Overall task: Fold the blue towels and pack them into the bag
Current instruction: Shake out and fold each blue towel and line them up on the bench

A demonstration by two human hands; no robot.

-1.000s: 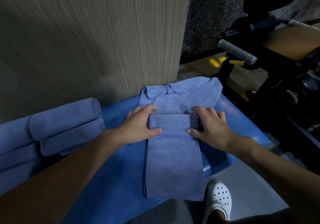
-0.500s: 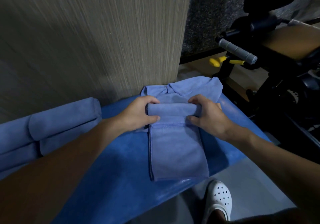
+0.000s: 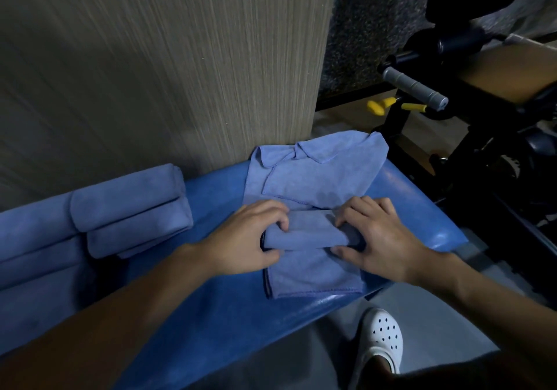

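A blue towel (image 3: 310, 272) lies on the blue padded bench (image 3: 211, 314), partly rolled from its far end into a thick roll (image 3: 307, 233). My left hand (image 3: 247, 239) grips the roll's left end and my right hand (image 3: 382, 239) grips its right end. A short flat tail of the towel stretches toward me, ending at the bench's near edge. Behind it another blue towel (image 3: 316, 172) lies flat with curled far corners. Rolled blue towels (image 3: 129, 209) are stacked at the left. No bag is in view.
A wood-grain wall panel (image 3: 165, 73) rises right behind the bench. Black exercise equipment with a grey handle (image 3: 413, 88) and yellow knobs (image 3: 379, 106) stands at the right. My white perforated shoe (image 3: 382, 338) rests on the grey floor below the bench edge.
Both hands have rolled the towel toward me: the roll is thicker and nearer, and the flat tail is much shorter. More of the flat towel behind shows.
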